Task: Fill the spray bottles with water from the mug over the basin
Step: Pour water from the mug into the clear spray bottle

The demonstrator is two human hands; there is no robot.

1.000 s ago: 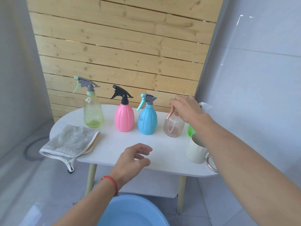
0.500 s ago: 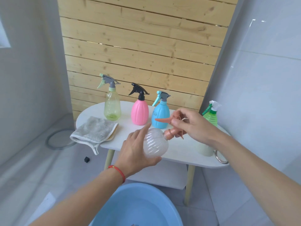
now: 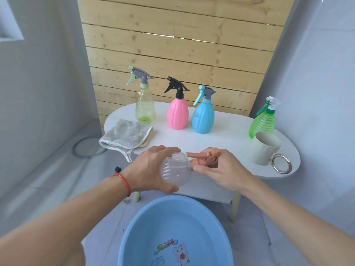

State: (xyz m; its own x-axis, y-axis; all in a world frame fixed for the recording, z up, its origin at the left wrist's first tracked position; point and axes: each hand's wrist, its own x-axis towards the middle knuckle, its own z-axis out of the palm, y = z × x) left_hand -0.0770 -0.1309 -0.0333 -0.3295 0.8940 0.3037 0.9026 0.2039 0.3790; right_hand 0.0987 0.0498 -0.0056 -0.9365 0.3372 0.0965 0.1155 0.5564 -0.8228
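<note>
The left hand (image 3: 151, 169) wraps its curled fingers round the clear ribbed bottle (image 3: 175, 172), held on its side in front of the table's near edge, above and beyond the blue basin (image 3: 173, 233) on the floor. The right hand (image 3: 221, 169) grips the bottle's copper-pink spray head (image 3: 203, 160), fingers closed round its collar.

Farther back on the white oval table (image 3: 226, 131) stand a pale green bottle (image 3: 145, 108), a pink bottle (image 3: 177, 113) and a blue bottle (image 3: 203, 117) in a row, with a bright green ribbed bottle (image 3: 263, 122) far right. Just in front of that one sits the cream mug (image 3: 264, 150), its metal ring handle (image 3: 281, 166) toward the near edge. A folded grey cloth (image 3: 124, 136) hangs over the table's left end.

Wooden slats (image 3: 182, 45) back the table; grey walls stand either side, and a ring (image 3: 86, 150) lies on the floor at left.
</note>
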